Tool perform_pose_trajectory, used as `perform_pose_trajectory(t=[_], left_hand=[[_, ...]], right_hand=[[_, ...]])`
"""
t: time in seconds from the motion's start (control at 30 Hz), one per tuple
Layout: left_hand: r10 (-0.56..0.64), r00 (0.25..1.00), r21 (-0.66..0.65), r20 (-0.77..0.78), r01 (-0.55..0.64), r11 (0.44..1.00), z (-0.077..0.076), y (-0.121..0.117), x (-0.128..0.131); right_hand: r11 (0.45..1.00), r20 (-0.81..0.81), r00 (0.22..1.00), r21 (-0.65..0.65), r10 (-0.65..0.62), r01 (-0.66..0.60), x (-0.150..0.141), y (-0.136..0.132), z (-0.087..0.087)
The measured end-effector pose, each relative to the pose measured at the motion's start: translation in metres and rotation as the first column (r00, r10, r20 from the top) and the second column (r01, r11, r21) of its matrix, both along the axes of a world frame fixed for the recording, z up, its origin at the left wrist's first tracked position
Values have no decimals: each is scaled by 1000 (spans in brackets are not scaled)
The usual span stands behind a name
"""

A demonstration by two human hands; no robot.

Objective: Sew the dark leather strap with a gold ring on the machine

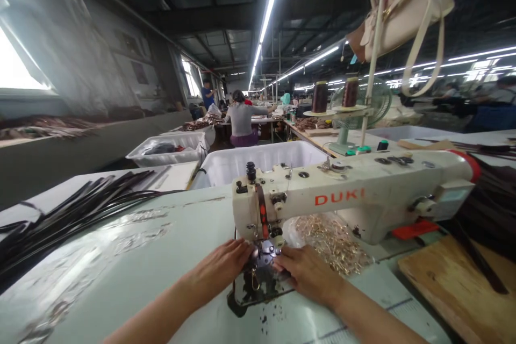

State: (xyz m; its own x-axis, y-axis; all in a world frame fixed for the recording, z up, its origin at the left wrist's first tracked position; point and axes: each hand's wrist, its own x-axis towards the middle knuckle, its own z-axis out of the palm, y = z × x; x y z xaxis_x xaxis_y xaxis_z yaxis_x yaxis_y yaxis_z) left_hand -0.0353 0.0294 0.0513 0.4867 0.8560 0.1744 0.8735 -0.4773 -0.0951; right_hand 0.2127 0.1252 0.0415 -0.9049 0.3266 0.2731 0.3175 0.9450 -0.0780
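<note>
Both grips, left hand (pixel 221 269) and right hand (pixel 308 274), flank the needle plate (pixel 260 279).

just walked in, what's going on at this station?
A person sits at a white sewing machine. The left hand and the right hand lie flat on either side of the needle area, pressing a small dark piece under the presser foot. A heap of gold metal rings lies just behind the right hand, and dark straps lie across the table to the left.
</note>
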Motion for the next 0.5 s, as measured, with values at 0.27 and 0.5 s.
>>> perform_pose_trajectory(t=[0.27,0.5], left_hand=[[147,985,20,89,-150,989,-4,-64,12],[532,215,-487,819,-232,842,7,-108,59]], right_hand=[[944,-216,942,-265,-256,196,18,-41,16],[915,-364,912,-403,-188,28,25,-90,17]])
